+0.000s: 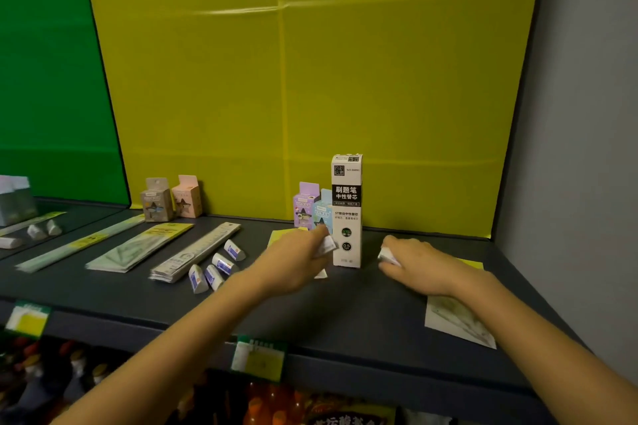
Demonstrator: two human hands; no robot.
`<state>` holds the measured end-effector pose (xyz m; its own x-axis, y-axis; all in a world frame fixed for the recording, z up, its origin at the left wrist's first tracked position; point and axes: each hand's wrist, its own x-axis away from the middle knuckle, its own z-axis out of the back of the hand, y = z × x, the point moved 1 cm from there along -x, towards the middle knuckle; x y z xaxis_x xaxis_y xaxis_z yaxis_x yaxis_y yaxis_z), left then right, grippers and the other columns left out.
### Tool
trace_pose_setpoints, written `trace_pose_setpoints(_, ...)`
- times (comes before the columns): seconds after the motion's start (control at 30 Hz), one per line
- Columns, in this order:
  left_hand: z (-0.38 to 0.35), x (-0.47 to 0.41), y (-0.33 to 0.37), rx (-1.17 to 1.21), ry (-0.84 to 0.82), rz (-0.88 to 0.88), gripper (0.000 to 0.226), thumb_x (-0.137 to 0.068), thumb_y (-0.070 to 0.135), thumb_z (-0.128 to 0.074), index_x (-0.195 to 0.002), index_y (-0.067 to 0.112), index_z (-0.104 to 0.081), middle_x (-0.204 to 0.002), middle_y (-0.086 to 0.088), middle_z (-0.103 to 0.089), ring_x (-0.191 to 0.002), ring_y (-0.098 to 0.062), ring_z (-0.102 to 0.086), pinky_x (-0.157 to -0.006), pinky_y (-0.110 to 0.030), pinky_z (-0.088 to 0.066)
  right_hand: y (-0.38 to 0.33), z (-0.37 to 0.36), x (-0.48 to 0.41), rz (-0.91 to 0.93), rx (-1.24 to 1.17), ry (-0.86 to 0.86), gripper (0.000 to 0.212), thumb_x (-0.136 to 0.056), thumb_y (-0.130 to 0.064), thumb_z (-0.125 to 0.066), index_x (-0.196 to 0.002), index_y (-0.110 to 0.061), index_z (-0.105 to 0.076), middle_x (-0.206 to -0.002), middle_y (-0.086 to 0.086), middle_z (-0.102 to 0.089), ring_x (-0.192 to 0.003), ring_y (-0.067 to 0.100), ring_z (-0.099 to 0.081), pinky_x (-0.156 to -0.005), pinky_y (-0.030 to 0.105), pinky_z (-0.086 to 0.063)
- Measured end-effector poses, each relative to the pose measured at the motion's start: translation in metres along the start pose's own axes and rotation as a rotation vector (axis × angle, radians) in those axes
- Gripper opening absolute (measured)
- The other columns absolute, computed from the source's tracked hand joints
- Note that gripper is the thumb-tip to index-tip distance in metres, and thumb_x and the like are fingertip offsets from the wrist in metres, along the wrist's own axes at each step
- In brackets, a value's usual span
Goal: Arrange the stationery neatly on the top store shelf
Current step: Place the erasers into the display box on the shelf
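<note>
The left grip (297, 259) pinches a small eraser (326, 245) just left of the tall refill box (347, 210), toward the back edge of the shelf (345, 314). The right grip (414, 262) clasps a second eraser (386, 256) just right of the box. The eraser row (217, 266) lies to the left, so I think the left grip is nearer.

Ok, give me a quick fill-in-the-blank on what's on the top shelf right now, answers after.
1. The tall white box stands ___ between the left hand and the right hand.
2. The eraser right of that box is gripped by the ___ hand.
3. Beside the ruler pack, ___ loose erasers lie in a row.
4. The purple box stands on the tall box's ___ side.

Answers: upright; right; four; left.
</note>
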<state>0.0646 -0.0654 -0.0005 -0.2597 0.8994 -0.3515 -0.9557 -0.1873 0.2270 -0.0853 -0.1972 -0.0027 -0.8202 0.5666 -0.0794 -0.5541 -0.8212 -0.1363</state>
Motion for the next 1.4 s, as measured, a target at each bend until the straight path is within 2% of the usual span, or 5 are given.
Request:
trace_pose_setpoints(0.17, 0.034, 0.038, -0.040, 0.001, 0.079, 0.135, 0.024, -0.091, 0.029, -0.050, -0.109, 0.014, -0.054, -0.101, -0.013, -0.065, -0.087, -0.032, -0.061, -0.071, -0.040, -0.047, -0.039, 0.012, 0.016, 0.183, -0.306, 0.138, 0.028, -0.094, -0.036, -0.044, -0.114, -0.017, -0.046, -0.128, 0.009, -0.055, -0.107, 0.022, -0.056, -0.077, 0.029, -0.045)
trace_pose_setpoints(0.47, 0.107, 0.164, -0.133, -0.056, 0.171, 0.508, 0.031, -0.091, 0.034, -0.050, -0.089, 0.004, -0.057, -0.083, -0.014, -0.062, -0.076, -0.030, -0.057, -0.066, -0.037, -0.042, -0.183, -0.004, 0.000, 0.534, -0.498, 0.173, 0.027, -0.093, -0.041, -0.043, -0.098, -0.015, -0.052, -0.075, 0.004, -0.055, -0.077, 0.025, -0.053, -0.056, 0.028, -0.031)
trace_pose_setpoints(0.83, 0.183, 0.348, -0.258, -0.129, 0.307, 0.881, 0.035, -0.091, 0.034, -0.052, -0.086, 0.000, -0.055, -0.066, -0.006, -0.050, -0.061, -0.020, -0.046, -0.054, -0.029, -0.030, -0.394, -0.062, -0.043, 0.755, -0.597, 0.001, 0.027, -0.091, -0.032, -0.048, -0.112, -0.018, -0.059, -0.105, 0.011, -0.066, -0.097, 0.028, -0.058, -0.076, 0.034, -0.042)
trace_pose_setpoints(1.0, 0.219, 0.420, -0.313, -0.170, 0.296, 0.939, 0.029, -0.090, 0.029, -0.054, -0.067, 0.017, -0.042, -0.064, -0.001, -0.047, -0.059, -0.016, -0.043, -0.054, -0.029, -0.030, -0.496, -0.089, -0.049, 0.823, -0.643, -0.043, 0.027, -0.092, -0.028, -0.051, -0.110, -0.012, -0.062, -0.108, 0.010, -0.067, -0.102, 0.026, -0.059, -0.081, 0.035, -0.044)
trace_pose_setpoints(1.4, 0.285, 0.512, -0.444, -0.170, 0.308, 1.024, 0.030, -0.092, 0.029, -0.049, -0.094, -0.001, -0.056, -0.088, -0.020, -0.065, -0.080, -0.033, -0.061, -0.072, -0.045, -0.049, -0.697, -0.119, -0.099, 0.866, -0.684, -0.106, 0.035, -0.094, -0.025, -0.048, -0.127, -0.015, -0.053, -0.125, 0.009, -0.059, -0.112, 0.024, -0.055, -0.080, 0.027, -0.038)
